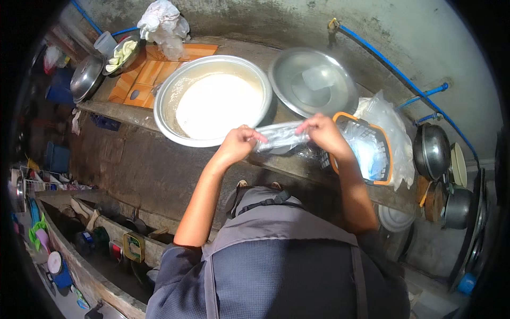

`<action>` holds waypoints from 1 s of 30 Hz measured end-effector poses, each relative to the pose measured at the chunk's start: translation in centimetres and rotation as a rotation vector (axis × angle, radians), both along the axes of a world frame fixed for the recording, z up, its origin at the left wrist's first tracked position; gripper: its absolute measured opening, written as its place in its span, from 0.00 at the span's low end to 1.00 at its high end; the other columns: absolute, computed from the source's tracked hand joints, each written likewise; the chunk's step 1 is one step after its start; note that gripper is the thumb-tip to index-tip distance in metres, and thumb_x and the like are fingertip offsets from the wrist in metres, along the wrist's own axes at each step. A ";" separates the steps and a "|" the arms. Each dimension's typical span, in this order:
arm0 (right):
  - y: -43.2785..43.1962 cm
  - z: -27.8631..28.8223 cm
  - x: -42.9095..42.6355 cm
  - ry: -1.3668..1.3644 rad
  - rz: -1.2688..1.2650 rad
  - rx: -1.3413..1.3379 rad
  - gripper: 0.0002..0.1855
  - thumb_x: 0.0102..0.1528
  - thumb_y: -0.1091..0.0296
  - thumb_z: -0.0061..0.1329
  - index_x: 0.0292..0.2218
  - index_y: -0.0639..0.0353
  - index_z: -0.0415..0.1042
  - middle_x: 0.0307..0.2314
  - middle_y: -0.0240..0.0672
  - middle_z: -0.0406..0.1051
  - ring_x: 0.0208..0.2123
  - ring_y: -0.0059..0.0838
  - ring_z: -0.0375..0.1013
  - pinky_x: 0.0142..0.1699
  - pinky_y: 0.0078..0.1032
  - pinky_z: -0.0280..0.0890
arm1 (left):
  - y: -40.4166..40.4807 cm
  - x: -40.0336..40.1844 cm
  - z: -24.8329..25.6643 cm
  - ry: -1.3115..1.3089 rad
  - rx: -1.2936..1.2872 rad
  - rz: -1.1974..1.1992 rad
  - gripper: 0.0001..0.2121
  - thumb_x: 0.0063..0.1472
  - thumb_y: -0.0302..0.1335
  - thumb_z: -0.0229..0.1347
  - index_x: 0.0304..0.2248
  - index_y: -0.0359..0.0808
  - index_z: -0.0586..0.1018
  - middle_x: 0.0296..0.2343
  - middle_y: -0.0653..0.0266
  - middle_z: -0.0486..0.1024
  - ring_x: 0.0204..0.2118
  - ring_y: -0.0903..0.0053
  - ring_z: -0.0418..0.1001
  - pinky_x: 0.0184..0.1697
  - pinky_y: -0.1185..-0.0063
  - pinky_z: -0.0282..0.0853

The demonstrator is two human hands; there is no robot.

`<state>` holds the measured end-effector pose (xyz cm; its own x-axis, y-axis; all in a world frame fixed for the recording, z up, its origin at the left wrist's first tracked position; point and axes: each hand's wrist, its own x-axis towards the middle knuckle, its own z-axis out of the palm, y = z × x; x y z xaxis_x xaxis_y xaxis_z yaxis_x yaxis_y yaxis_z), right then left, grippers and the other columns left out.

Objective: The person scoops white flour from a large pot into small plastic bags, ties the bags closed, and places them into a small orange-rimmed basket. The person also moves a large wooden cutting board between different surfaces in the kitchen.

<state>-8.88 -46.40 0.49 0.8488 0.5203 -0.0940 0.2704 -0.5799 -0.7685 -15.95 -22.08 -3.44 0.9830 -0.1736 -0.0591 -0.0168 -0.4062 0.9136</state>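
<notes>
Between both hands stretches a clear plastic bag or film (281, 136), slightly blurred. My left hand (241, 144) grips its left end, just in front of a large metal basin (162, 95) that holds a white mass, overexposed by sunlight. On the right end of the plastic, my right hand (324, 133) pinches with thumb and fingers. Behind that hand rests a wide metal bowl (293, 95) with a pale, translucent patch in its bottom. Close to my right forearm stands a basket with an orange rim (388, 153), filled with plastic packaging.
A concrete counter (295, 161) carries these things. White plastic bags (392, 131) lie right of the basket. Wood-patterned sheeting (147, 85), a bowl of pale green slices (121, 56) and a lidded pot (87, 77) stand at left. Blue pipe (398, 73) runs along the wall; pots (432, 151) hang at right.
</notes>
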 end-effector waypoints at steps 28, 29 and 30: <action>5.7 -8.2 1.2 0.206 0.120 0.350 0.13 0.54 0.61 0.39 0.32 0.61 0.70 0.21 0.28 0.60 0.20 0.16 0.59 0.26 0.13 0.56 | -3.7 -15.0 -10.7 0.051 -0.098 0.774 0.15 0.46 0.17 0.47 0.38 0.31 0.70 0.32 0.65 0.69 0.20 0.85 0.68 0.23 0.87 0.63; 7.9 -9.0 4.1 0.305 0.083 0.346 0.14 0.52 0.60 0.40 0.31 0.62 0.70 0.24 0.32 0.61 0.20 0.17 0.61 0.26 0.17 0.59 | -2.8 -14.7 -10.7 0.140 -0.302 0.828 0.18 0.45 0.16 0.45 0.40 0.34 0.69 0.30 0.67 0.69 0.19 0.84 0.67 0.21 0.87 0.63; 10.7 -8.5 6.3 0.291 0.072 0.202 0.15 0.52 0.60 0.39 0.32 0.62 0.71 0.19 0.36 0.66 0.21 0.22 0.65 0.28 0.21 0.60 | -1.6 -14.7 -10.7 0.135 -0.304 0.845 0.18 0.45 0.16 0.45 0.40 0.34 0.69 0.30 0.67 0.69 0.19 0.84 0.67 0.21 0.87 0.63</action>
